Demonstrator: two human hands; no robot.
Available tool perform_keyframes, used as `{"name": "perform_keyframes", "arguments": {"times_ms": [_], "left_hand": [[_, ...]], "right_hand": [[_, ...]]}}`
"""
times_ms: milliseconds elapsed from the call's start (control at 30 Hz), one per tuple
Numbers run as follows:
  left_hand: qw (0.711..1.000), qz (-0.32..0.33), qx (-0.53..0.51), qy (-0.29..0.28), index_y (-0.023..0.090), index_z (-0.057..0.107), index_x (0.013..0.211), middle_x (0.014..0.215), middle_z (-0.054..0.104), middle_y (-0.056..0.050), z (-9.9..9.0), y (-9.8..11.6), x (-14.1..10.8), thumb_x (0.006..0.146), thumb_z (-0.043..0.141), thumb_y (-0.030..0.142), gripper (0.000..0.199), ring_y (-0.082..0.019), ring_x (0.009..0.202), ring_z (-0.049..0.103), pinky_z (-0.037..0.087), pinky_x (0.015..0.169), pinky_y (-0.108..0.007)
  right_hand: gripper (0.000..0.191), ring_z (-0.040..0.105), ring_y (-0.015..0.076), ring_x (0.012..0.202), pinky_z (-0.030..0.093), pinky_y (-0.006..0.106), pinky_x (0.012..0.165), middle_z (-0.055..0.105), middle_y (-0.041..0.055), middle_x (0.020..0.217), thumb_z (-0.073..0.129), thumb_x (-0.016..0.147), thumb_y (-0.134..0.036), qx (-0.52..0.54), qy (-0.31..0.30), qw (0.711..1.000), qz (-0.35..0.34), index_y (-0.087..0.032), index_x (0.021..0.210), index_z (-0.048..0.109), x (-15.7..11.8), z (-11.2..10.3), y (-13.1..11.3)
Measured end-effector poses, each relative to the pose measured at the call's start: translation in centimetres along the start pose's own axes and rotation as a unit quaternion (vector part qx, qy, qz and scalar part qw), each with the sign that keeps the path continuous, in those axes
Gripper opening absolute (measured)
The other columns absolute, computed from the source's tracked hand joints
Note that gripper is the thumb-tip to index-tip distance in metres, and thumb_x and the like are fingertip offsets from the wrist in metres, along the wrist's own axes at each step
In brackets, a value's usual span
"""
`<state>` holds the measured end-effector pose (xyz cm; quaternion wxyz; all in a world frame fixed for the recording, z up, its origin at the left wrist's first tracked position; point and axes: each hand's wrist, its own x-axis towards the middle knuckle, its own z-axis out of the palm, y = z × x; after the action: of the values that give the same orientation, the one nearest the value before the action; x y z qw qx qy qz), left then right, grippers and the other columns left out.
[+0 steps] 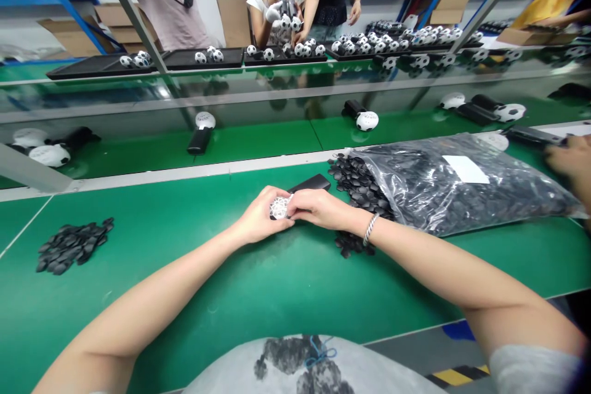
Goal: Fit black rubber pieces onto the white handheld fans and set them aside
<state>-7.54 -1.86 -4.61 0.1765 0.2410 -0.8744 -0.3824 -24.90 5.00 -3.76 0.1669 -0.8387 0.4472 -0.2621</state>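
My left hand (260,217) is closed round a white openwork ball head (279,207) patterned like a football. A black handle (314,184) extends from behind the ball to the upper right, beyond my fingers. The fingertips of my right hand (314,208) are pinched together against the ball's right side; whatever they hold is hidden. Just right of my hands, small flat black pieces (357,181) spill from a clear plastic bag (443,181) full of them. A separate pile of black pieces (74,245) lies on the green table (221,308) at the left.
Beyond a pale metal edge, a green conveyor (272,151) carries several ball-headed devices with black handles (199,140). Farther back, black trays (203,59) hold football-patterned balls (378,44). People stand or sit behind them. At the right edge, another person's hand (572,163) is near a black handle.
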Motion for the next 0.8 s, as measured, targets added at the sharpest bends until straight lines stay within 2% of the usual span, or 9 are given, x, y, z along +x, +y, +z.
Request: {"name": "perform_keyframes", "arguments": {"times_ms": [100,167,333,500,567,633,700,767,800], "left_hand": [[1.0,0.009,0.002,0.011,0.018,0.05,0.099,0.1,0.05,-0.004,0.2,-0.1,0.0,0.064,0.062,0.023,0.037,-0.018,0.094,0.05,0.041,0.085,-0.031],[1.0,0.011,0.002,0.016,0.018,0.049,0.099,0.098,0.049,-0.004,0.3,-0.2,0.0,0.065,0.061,0.02,0.036,-0.018,0.093,0.05,0.041,0.084,-0.031],[1.0,0.008,0.005,0.026,0.017,0.049,0.098,0.096,0.049,-0.004,0.5,-0.3,0.0,0.065,0.059,0.019,0.034,-0.018,0.093,0.049,0.04,0.083,-0.03],[0.999,0.015,0.01,0.045,0.017,0.051,0.094,0.092,0.051,-0.003,0.8,-0.1,0.0,0.065,0.055,0.016,0.029,-0.018,0.09,0.05,0.041,0.082,-0.031],[0.999,0.014,0.003,0.043,0.018,0.051,0.093,0.093,0.052,-0.003,0.7,-0.2,0.6,0.064,0.055,0.015,0.029,-0.018,0.09,0.05,0.041,0.082,-0.031],[0.999,0.007,-0.012,0.045,0.018,0.051,0.094,0.096,0.052,-0.003,0.3,-0.5,1.9,0.063,0.055,0.015,0.032,-0.018,0.09,0.051,0.041,0.082,-0.031],[0.998,-0.002,-0.023,0.066,0.019,0.051,0.097,0.099,0.052,-0.003,-0.4,-1.1,4.1,0.063,0.056,0.017,0.035,-0.018,0.086,0.053,0.042,0.079,-0.031],[0.994,-0.012,-0.009,0.105,0.019,0.051,0.098,0.098,0.053,-0.003,-1.3,-1.9,7.1,0.063,0.057,0.02,0.036,-0.018,0.083,0.054,0.043,0.076,-0.031],[0.991,-0.017,0.01,0.129,0.019,0.051,0.098,0.097,0.053,-0.003,-1.7,-2.4,8.8,0.063,0.058,0.022,0.036,-0.018,0.083,0.054,0.044,0.076,-0.032]], "right_hand": [[0.006,0.054,0.0108,0.08,0.042,0.02,0.072,0.058,0.0031,0.084,0.055,0.079,-0.017,0.021,0.005,1.0,-0.006,-0.016,0.081,0.061,0.3,-0.1,0.2],[0.004,0.053,0.0102,0.076,0.042,0.02,0.069,0.057,0.0022,0.08,0.057,0.078,-0.019,0.036,0.009,0.999,0.016,-0.015,0.079,0.059,0.4,-0.2,0.3],[0.018,0.05,0.0088,0.068,0.041,0.019,0.063,0.054,0.0001,0.076,0.066,0.07,-0.025,0.094,0.026,0.992,0.085,-0.014,0.076,0.053,0.6,-0.4,0.7],[0.024,0.049,0.0083,0.066,0.04,0.02,0.06,0.052,-0.0012,0.074,0.068,0.067,-0.031,0.096,0.029,0.988,0.114,-0.014,0.076,0.052,1.2,0.2,0.6],[0.027,0.05,0.0089,0.068,0.042,0.02,0.062,0.054,-0.0008,0.076,0.066,0.068,-0.035,0.109,0.029,0.987,0.112,-0.015,0.079,0.054,1.5,-0.5,1.6],[0.034,0.053,0.0111,0.078,0.044,0.022,0.069,0.057,0.0013,0.085,0.065,0.068,-0.04,0.101,0.055,0.985,0.132,-0.016,0.089,0.055,1.6,-2.8,3.8],[0.043,0.051,0.0146,0.096,0.043,0.025,0.081,0.053,0.0047,0.105,0.064,0.069,-0.043,0.009,0.142,0.968,0.206,-0.018,0.103,0.055,1.2,-6.8,7.3],[0.053,0.046,0.0175,0.108,0.037,0.028,0.092,0.048,0.0063,0.115,0.066,0.067,-0.042,-0.128,0.189,0.911,0.344,-0.022,0.114,0.051,-0.1,-11.6,11.5],[0.058,0.044,0.0183,0.111,0.035,0.028,0.095,0.046,0.0057,0.118,0.067,0.065,-0.042,-0.178,0.189,0.862,0.436,-0.025,0.117,0.049,-0.9,-13.9,13.6]]}}
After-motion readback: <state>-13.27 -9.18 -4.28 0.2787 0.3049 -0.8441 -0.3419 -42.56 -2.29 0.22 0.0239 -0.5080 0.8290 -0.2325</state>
